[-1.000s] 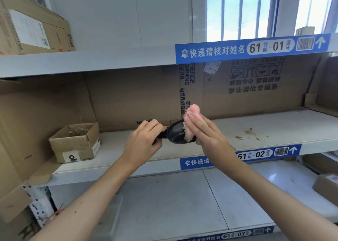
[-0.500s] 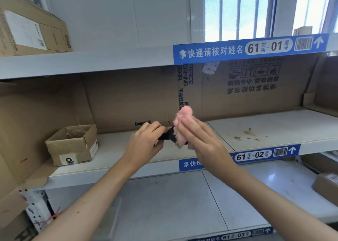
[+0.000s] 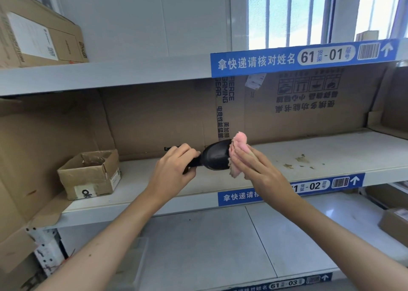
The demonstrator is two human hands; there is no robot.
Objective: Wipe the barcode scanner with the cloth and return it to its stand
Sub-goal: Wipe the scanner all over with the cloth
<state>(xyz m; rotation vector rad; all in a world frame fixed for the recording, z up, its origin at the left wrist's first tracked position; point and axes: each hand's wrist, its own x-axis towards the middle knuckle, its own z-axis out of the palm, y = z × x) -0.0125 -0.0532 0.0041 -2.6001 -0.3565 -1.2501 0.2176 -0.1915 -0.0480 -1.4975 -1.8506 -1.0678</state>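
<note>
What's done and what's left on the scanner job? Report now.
Done: scanner is off its stand, gripped by the left hand. In hand: right hand presses the pink cloth against its head. Left: finish wiping and set it back; no stand is clearly visible.

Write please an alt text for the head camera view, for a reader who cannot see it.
A person's left hand grips a black barcode scanner by its handle while the right hand presses a pink cloth against the scanner's head, in front of a cardboard-lined shelf. A small open cardboard box sits on the shelf to the left.
</note>
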